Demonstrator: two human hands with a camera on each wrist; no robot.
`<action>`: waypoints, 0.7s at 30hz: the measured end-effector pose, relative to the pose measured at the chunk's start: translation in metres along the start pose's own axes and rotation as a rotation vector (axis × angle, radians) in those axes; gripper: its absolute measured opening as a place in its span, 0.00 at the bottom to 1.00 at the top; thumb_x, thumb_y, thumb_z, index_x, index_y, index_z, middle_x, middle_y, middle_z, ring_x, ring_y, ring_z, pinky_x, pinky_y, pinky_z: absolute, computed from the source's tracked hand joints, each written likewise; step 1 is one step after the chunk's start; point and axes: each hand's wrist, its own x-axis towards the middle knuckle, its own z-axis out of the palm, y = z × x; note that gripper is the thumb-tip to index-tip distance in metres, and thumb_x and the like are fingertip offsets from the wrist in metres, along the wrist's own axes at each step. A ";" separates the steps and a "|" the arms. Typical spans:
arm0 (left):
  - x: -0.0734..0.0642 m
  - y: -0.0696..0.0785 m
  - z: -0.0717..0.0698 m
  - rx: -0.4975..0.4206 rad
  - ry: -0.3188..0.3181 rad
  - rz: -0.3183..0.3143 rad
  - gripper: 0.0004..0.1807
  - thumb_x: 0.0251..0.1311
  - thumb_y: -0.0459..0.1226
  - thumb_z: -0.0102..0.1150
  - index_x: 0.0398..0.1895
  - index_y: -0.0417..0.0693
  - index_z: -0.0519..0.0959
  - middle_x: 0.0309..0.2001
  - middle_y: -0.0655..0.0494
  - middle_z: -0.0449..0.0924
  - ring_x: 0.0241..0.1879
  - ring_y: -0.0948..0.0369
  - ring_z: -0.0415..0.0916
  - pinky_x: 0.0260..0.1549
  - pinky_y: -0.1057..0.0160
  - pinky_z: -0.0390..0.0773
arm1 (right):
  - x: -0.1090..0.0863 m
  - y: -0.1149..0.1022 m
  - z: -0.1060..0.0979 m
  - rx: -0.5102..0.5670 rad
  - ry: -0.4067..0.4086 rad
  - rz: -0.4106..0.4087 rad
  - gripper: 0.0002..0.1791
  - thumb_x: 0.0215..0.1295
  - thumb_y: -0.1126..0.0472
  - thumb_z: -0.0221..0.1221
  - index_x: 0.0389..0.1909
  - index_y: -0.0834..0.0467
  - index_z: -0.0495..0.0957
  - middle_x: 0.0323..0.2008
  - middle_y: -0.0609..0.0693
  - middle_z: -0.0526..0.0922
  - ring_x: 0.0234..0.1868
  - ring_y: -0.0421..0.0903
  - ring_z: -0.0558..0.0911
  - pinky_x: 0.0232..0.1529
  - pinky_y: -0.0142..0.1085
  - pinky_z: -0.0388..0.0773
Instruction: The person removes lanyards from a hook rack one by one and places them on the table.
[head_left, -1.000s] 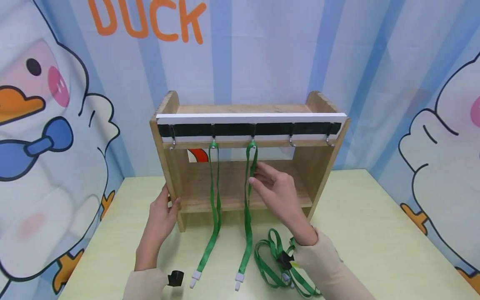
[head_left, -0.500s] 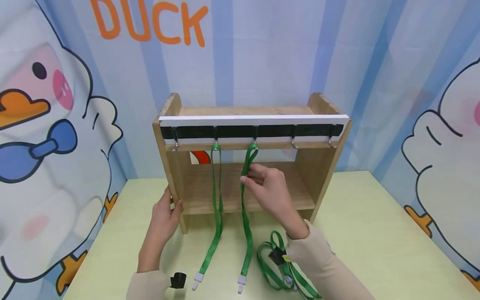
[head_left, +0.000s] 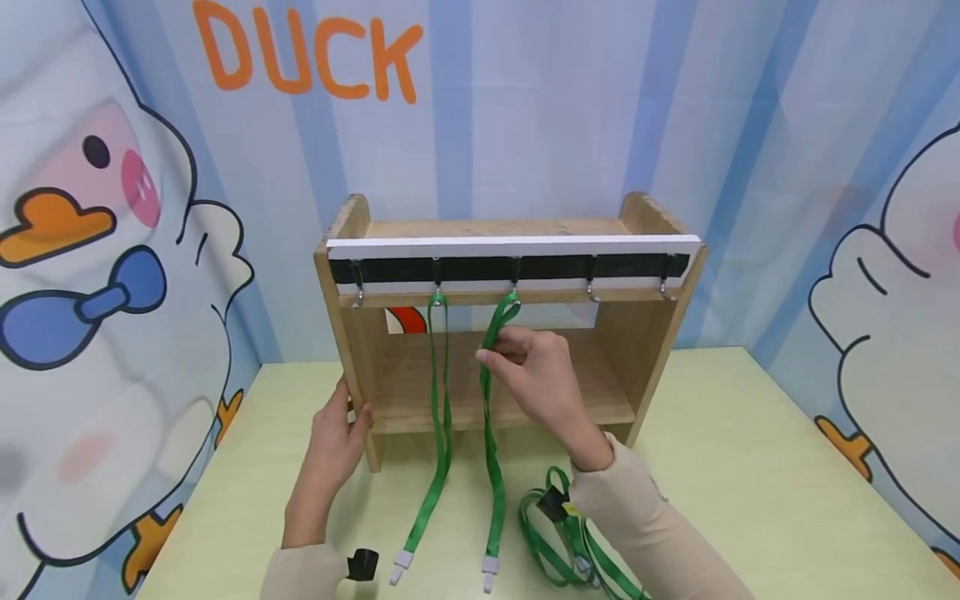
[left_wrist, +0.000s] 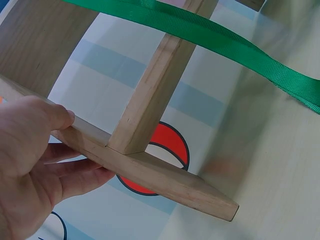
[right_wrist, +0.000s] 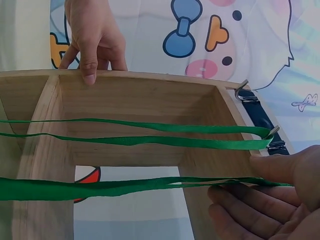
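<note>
A wooden shelf stands on the table, with a row of metal hooks along its black and white front strip. My left hand grips its left side panel, thumb in front and fingers behind, as the left wrist view shows. One green lanyard hangs by its loop from the middle hook. My right hand pinches that lanyard a little below the hook, between thumb and fingers. Left of it, a second green lanyard hangs from the neighbouring hook, untouched. Both end in pale plastic clips near the table.
More green lanyards lie in a loose heap on the table, partly hidden by my right sleeve. The far-left hook and the two right hooks hold nothing. A duck-print curtain hangs behind the shelf.
My right hand has moved slightly left and closed its thumb and fingers on the middle lanyard, drawing its two strands together. My left hand keeps its hold on the shelf; the view shifts a little.
</note>
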 end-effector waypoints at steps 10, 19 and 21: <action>-0.001 0.000 0.002 0.007 -0.002 -0.009 0.33 0.74 0.27 0.48 0.78 0.33 0.51 0.69 0.27 0.63 0.63 0.33 0.69 0.50 0.44 0.83 | 0.001 0.003 0.001 -0.009 0.070 -0.045 0.03 0.66 0.70 0.65 0.37 0.67 0.86 0.32 0.55 0.89 0.36 0.48 0.89 0.38 0.42 0.88; -0.001 -0.001 0.001 0.011 -0.009 -0.014 0.33 0.74 0.27 0.49 0.78 0.33 0.50 0.69 0.28 0.63 0.63 0.34 0.70 0.50 0.44 0.83 | -0.001 0.001 -0.005 0.030 0.069 -0.065 0.04 0.68 0.72 0.63 0.38 0.68 0.86 0.33 0.56 0.89 0.38 0.50 0.89 0.41 0.44 0.89; 0.000 -0.001 0.001 0.005 0.000 0.003 0.33 0.74 0.27 0.49 0.77 0.33 0.51 0.69 0.28 0.63 0.62 0.33 0.71 0.49 0.44 0.84 | -0.001 0.000 -0.006 0.042 0.062 -0.070 0.05 0.68 0.72 0.63 0.39 0.68 0.86 0.34 0.57 0.89 0.39 0.50 0.89 0.41 0.44 0.89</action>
